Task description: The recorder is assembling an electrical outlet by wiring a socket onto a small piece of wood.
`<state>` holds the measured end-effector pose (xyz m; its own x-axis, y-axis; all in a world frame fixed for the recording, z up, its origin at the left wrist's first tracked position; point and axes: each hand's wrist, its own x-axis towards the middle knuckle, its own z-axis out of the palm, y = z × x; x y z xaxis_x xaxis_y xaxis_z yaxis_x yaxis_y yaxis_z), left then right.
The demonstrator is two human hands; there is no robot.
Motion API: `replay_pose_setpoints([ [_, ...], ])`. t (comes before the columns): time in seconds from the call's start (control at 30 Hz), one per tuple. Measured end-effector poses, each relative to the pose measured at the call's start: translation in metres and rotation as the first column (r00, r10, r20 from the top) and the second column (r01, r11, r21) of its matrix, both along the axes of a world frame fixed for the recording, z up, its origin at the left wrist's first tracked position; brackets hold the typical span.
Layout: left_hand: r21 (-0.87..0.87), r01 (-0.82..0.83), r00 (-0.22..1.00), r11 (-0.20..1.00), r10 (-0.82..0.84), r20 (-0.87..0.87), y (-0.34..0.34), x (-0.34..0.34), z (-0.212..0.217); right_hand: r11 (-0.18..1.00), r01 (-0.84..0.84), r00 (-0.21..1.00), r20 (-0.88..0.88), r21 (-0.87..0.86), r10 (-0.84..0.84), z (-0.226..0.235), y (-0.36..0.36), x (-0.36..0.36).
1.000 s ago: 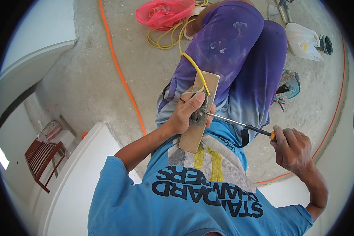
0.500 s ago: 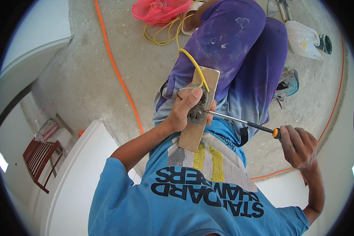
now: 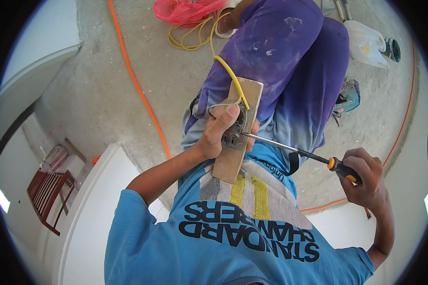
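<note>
Nearest the viewer is the blue shirt (image 3: 142, 247) of the seated person, with black lettering and a grey panel striped in yellow across its lower front. Just beyond its hem, a tan board (image 3: 228, 166) lies lengthwise along the lap, bearing a dark grey slotted fitting (image 3: 232, 137) about midway along its face. The left hand (image 3: 217, 130) is clamped on the board, thumb pressed over the fitting and fingers wrapped behind, their tips showing past the right edge. The right hand (image 3: 366, 178) is closed around the black-and-orange handle of a screwdriver (image 3: 290, 146); the shaft slants up to the left, and its tip meets the fitting's right edge. A thick yellow cable (image 3: 232, 76) runs to the upper part of the fitting, where a thin pale wire (image 3: 216, 106) loops out to the left. Beneath and beyond are the bent legs in paint-marked purple trousers (image 3: 280, 52). On the concrete floor (image 3: 109, 90), an orange cord (image 3: 136, 78) curves along the left; a teal bag (image 3: 349, 97) lies right of the knees. Farther off are coils of thin yellow cord (image 3: 188, 46), a pink plastic bag (image 3: 188, 12) and, at upper right, a white plastic bag (image 3: 364, 42) beside a dark round container (image 3: 393, 50). At far left, past a white ledge (image 3: 92, 209), stands a brown slatted chair (image 3: 48, 194).
</note>
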<state>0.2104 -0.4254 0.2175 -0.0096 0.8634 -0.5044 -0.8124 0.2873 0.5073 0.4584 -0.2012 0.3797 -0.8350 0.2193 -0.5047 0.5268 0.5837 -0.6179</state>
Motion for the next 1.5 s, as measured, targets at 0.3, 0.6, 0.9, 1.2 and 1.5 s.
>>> replay_pose_setpoints([
  [0.3, -0.018, 0.085, 0.993, 0.996, -0.086, -0.080, -0.001, -0.005, -0.001, 0.936, 0.082, 0.967, 0.254, -0.343, 0.008, 0.004, -0.013, 0.003],
  [0.6, 0.065, -0.014, 0.986, 0.998, 0.003, 0.167, -0.012, 0.000, -0.008, 0.929, 0.274, 0.946, 0.244, -0.249, -0.214, -0.037, -0.022, 0.022],
  [0.9, 0.005, 0.032, 0.996, 0.999, -0.032, 0.082, -0.007, -0.001, -0.002, 0.654, 0.574, 0.684, -0.151, -0.494, -0.714, -0.073, -0.134, -0.012],
  [1.2, -0.023, -0.167, 0.984, 0.986, 0.165, -0.063, -0.014, 0.002, -0.006, 0.726, 0.512, 0.582, -0.436, -0.460, -0.687, -0.119, -0.118, -0.101],
  [1.5, 0.042, -0.136, 0.860, 0.990, 0.139, -0.491, -0.029, 0.003, -0.012, 0.799, 0.426, 0.685, -0.426, -0.423, -0.591, -0.119, -0.110, -0.108],
])
